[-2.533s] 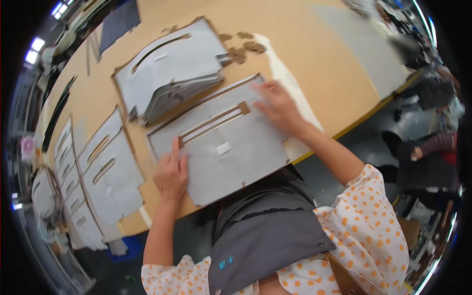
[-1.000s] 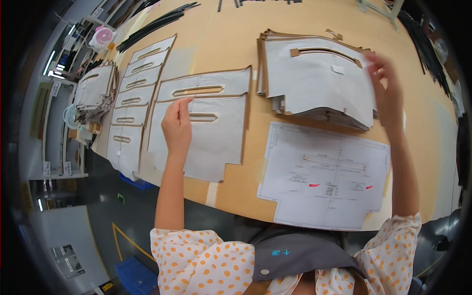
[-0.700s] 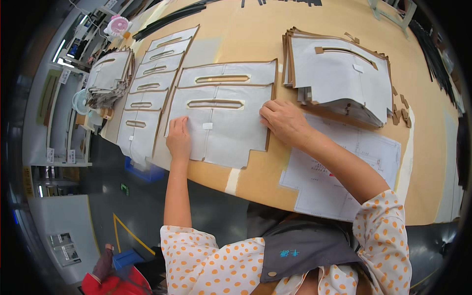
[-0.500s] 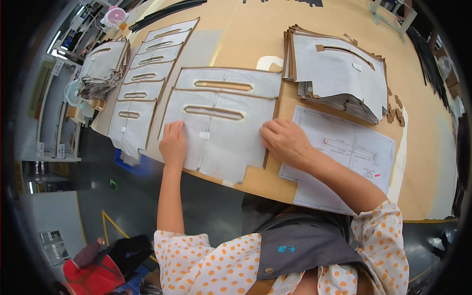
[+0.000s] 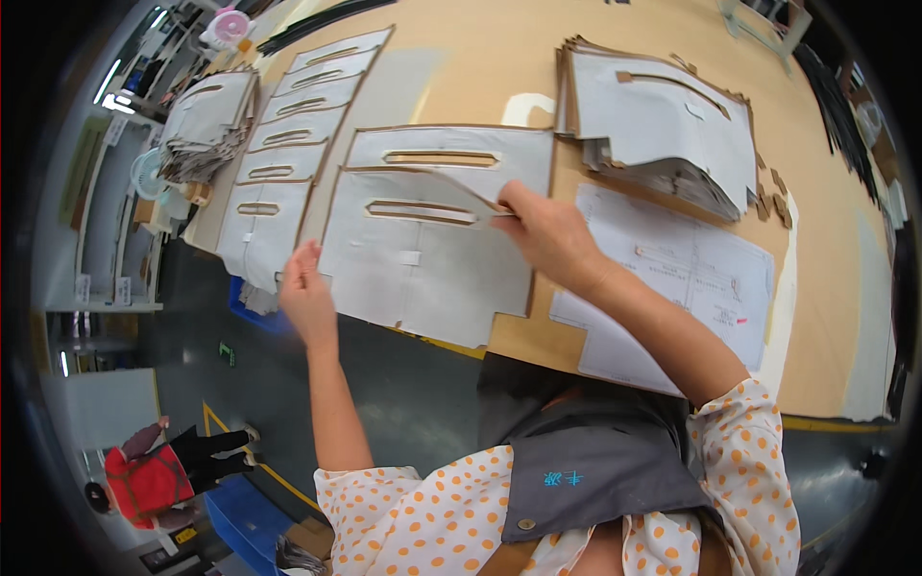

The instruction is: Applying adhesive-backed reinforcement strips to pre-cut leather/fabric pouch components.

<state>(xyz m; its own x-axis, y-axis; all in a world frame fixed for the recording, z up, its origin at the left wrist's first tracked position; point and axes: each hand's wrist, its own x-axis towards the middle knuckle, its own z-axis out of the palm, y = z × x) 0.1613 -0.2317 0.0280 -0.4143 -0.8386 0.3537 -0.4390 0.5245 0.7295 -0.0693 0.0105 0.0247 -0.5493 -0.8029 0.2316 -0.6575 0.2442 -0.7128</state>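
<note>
Panel (image 5: 456, 274) raised at one corner

I saw the left hand (image 5: 307, 300) left of centre, fingers bunched beside the panel; whether it gripped anything, I couldn't tell. At mid-frame, the right hand (image 5: 555, 235) pinched the panel's upper-right corner. Beyond lay a second panel (image 5: 526, 149), then a stack (image 5: 653, 125) upper right, a fan (image 5: 229, 30) upper left.

White sleeves (image 5: 744, 470) with orange dots, dark grey apron (image 5: 619, 480)

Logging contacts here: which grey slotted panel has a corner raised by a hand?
The front panel of the middle overlapping pair: the right hand pinches up its upper right corner, while the panel behind it lies flat.
</note>
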